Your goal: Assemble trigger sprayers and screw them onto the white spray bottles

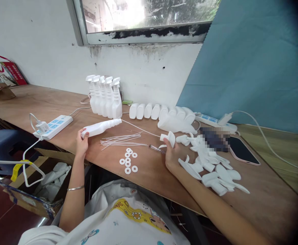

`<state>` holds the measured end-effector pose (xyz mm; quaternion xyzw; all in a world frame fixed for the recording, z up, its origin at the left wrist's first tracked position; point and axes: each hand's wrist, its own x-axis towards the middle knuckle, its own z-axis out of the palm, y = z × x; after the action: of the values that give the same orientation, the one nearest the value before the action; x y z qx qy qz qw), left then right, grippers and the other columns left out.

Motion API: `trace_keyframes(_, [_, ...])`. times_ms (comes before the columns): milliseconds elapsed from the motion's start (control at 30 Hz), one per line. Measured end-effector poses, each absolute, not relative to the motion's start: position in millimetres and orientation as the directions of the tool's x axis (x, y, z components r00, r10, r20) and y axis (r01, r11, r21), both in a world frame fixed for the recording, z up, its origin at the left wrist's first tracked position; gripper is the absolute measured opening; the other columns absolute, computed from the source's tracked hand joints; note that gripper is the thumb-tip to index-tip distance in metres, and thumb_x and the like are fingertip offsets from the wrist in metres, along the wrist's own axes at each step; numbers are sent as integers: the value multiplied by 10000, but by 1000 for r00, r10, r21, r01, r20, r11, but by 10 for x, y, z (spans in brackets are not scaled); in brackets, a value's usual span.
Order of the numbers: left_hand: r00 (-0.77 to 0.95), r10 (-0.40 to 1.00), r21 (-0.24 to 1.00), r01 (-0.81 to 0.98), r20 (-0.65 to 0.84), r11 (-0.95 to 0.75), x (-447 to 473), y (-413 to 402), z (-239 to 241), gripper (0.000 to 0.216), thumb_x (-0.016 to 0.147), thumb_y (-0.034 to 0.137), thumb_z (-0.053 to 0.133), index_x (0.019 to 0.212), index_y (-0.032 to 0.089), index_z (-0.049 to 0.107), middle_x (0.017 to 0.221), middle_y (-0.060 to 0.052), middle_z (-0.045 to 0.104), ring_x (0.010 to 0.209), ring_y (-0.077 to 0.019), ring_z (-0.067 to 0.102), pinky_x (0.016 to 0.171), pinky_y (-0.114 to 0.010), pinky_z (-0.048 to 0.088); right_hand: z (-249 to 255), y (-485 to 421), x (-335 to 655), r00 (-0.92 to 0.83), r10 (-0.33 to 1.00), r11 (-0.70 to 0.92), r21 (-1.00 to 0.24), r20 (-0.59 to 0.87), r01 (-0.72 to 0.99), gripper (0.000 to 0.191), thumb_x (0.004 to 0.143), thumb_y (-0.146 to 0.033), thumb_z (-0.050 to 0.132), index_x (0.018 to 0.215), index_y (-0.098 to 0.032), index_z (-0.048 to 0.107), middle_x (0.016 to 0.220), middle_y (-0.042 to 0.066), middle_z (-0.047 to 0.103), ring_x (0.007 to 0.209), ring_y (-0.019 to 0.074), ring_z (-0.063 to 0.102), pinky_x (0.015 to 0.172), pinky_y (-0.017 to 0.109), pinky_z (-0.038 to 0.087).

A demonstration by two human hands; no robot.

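My left hand point(82, 140) is closed round the base of a white bottle point(101, 127), which lies tilted with its neck to the right. In my right hand point(171, 154) is a white spray head point(171, 139). A thin white tube point(141, 129) runs from the spray head to the bottle's mouth; whether its tip is inside I cannot tell. Below lie several loose white tubes point(120, 139) and several white ring washers point(127, 162). A clear pen-like stick point(157, 149) is beside my right hand. More spray heads point(218, 173) are piled to the right.
Several bottles with spray heads point(117, 98) stand by the wall. Bare bottles point(148, 111) lie in a row beside them. Power strips point(58, 126) with cords are at both sides. A phone point(244, 149) lies at right. An open carton point(54, 177) holds white bottles below the left edge.
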<state>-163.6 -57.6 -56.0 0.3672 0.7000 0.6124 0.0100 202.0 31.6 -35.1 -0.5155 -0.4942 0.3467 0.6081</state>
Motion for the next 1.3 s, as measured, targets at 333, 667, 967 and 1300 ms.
trace_keyframes(333, [-712,539,876,469,449,-110,-1593,-601,-522,472,750,532,505,1044,163,539,1070,-85,552,974,-200,499,890,-305,371,-373,310,2014,248,940,216,-972,233,94,389,677,-484,611,844,-133,610,771,41,624,722,198,573,629,270,441])
trace_keyframes(667, [-630,647,893,403,429,-200,-1435,-761,-500,559,740,601,479,1067,148,503,994,-85,566,864,-182,538,787,-268,421,-343,194,1956,-76,929,366,-930,362,44,363,690,-433,630,908,-169,511,774,-3,546,686,150,504,635,261,428])
trace_keyframes(967, [-521,726,875,421,449,-239,-973,-924,-403,483,773,544,479,1071,165,504,1073,-79,546,936,-195,527,808,-272,417,-267,-11,1936,-413,681,714,-674,605,190,235,756,-279,576,951,-189,480,881,30,548,749,158,522,683,270,433])
trace_keyframes(1300, [-499,705,839,478,503,-260,-908,-978,-300,447,791,513,478,1066,163,519,1034,-68,551,879,-175,524,757,-245,411,-289,1,1952,-377,555,831,-516,742,207,201,768,-191,558,957,-204,492,900,46,566,826,181,548,721,305,454])
